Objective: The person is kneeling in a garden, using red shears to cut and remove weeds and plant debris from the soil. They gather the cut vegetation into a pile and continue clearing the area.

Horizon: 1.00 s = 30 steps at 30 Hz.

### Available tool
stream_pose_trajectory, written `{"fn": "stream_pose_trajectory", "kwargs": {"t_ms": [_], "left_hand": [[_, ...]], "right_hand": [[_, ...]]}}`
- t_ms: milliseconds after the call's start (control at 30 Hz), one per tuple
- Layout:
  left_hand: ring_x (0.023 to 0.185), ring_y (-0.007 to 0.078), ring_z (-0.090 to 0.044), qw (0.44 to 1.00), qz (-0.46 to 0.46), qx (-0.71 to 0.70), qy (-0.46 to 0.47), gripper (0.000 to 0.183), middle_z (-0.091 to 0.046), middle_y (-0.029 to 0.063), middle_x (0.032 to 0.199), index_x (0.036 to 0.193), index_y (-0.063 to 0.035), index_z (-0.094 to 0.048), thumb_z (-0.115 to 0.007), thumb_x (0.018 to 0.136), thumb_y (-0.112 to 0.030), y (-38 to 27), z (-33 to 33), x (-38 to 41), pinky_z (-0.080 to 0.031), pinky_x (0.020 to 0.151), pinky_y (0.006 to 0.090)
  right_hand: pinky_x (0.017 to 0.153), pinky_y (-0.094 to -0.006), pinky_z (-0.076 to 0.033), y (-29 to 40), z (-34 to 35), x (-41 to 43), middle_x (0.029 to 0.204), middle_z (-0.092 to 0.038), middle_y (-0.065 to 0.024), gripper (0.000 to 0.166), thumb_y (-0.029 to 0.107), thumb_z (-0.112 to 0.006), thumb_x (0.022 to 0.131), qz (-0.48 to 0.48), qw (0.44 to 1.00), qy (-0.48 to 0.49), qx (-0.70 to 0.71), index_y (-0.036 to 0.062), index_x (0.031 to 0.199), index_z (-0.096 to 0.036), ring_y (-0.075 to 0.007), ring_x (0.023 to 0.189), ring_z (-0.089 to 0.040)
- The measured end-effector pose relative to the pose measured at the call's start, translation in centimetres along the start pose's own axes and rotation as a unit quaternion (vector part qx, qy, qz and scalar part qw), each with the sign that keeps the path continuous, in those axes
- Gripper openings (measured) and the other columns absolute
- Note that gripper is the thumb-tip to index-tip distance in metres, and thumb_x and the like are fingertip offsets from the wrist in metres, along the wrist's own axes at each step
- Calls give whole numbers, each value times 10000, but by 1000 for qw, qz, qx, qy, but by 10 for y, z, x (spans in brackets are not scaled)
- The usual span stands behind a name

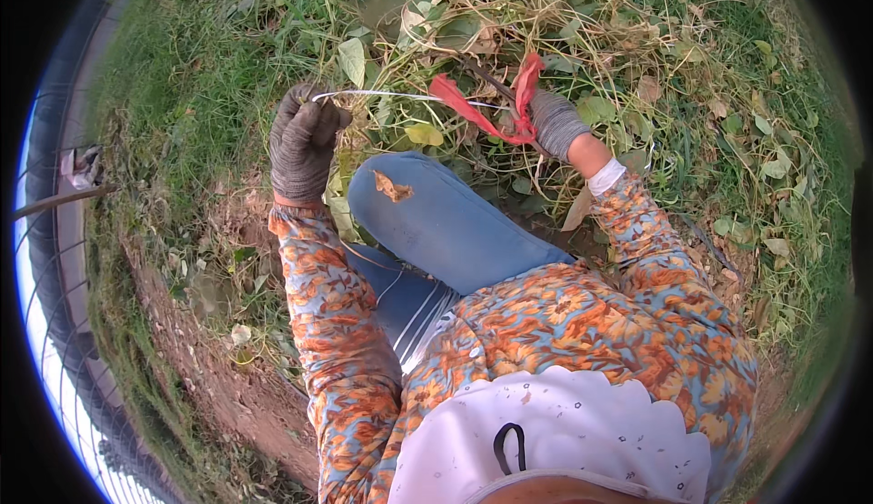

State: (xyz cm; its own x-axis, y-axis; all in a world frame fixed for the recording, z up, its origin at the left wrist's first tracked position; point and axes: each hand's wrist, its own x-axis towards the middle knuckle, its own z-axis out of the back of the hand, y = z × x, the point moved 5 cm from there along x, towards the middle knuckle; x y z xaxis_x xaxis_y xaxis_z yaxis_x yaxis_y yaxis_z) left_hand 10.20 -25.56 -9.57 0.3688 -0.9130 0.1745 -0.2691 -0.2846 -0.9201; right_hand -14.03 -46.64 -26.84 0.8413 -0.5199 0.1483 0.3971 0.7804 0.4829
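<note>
My left hand, in a grey knitted glove, pinches one end of a narrow white strip. The strip runs nearly straight across to my right hand, gloved alike, and passes behind a red cloth band. That band hangs in a loop at the right hand's fingers. A thin dark rod slants from the same hand into the plants; whether it is a tool or a stem I cannot tell. Tangled bean-like vines with green and dry leaves lie under and beyond both hands.
My bent knee in blue trousers carries a dry leaf. Several white strips hang at my waist. At the left are bare soil, a wooden stick and a wire fence. Grass grows at the upper left.
</note>
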Motion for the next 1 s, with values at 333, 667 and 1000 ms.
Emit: {"fn": "stream_pose_trajectory", "kwargs": {"t_ms": [333, 667, 1000], "left_hand": [[790, 114, -603, 941, 96, 324, 9, 209, -634, 44, 859, 1036, -23, -577, -620, 875, -148, -33, 0, -1, -496, 731, 269], [1149, 200, -516, 927, 42, 372, 1, 450, -554, 110, 1226, 1272, -45, -488, -581, 907, -292, -54, 31, 5, -399, 1003, 345], [627, 97, -507, 904, 244, 312, -159, 263, -653, 82, 852, 1103, 24, -577, -556, 915, -159, 27, 146, -93, -460, 612, 245]], "right_hand": [[628, -250, -505, 126, 56, 21, 915, -632, -84, 220, 172, -642, 850, -19, 765, -59, 642, 46, 1006, -552, -139, 760, -612], [486, -246, -420, 175, 67, 72, 738, -547, 13, 187, 176, -685, 830, 101, 829, 29, 549, 72, 871, -535, -101, 579, -490], [401, -201, -416, 59, 111, 83, 721, -539, -6, 203, 121, -660, 829, -79, 786, -151, 594, 88, 939, -492, -94, 526, -529]]}}
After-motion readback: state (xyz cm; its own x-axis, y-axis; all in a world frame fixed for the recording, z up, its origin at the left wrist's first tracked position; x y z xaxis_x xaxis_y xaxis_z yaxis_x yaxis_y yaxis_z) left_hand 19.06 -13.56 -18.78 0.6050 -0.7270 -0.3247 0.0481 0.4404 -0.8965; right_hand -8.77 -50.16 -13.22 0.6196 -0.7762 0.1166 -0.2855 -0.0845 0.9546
